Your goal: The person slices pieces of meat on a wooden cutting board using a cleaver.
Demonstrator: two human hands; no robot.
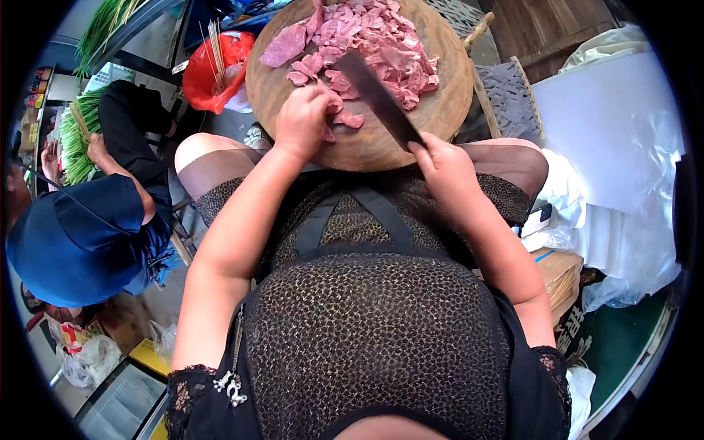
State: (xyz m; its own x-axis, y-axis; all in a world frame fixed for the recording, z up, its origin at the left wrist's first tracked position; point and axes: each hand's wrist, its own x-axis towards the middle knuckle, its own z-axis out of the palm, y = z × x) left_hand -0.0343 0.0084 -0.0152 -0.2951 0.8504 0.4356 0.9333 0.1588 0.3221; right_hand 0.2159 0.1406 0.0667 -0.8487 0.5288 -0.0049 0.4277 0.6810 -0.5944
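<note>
A round wooden chopping block (pixel 286 73) stands before my knees, with a heap of sliced raw meat (pixel 396 48) on its far half. My left hand (pixel 299 123) is closed at the block's near left, its fingers pressed on a strip of raw meat (pixel 346 119). In my right hand (pixel 446 170) is the handle of a dark cleaver (pixel 385 103). Its broad blade slants up and left over the block, the tip in front of the heap. A larger uncut piece of meat (pixel 284 45) lies at the far left of the block.
A red plastic bag (pixel 202 81) with thin wooden skewers (pixel 217 55) stands left of the block. Farther left, a person in a blue top (pixel 81 235) handles green stalks (pixel 79 136). Woven seats flank the block's right side. White plastic sheeting (pixel 609 132) and a cardboard box (pixel 561 282) are at my right.
</note>
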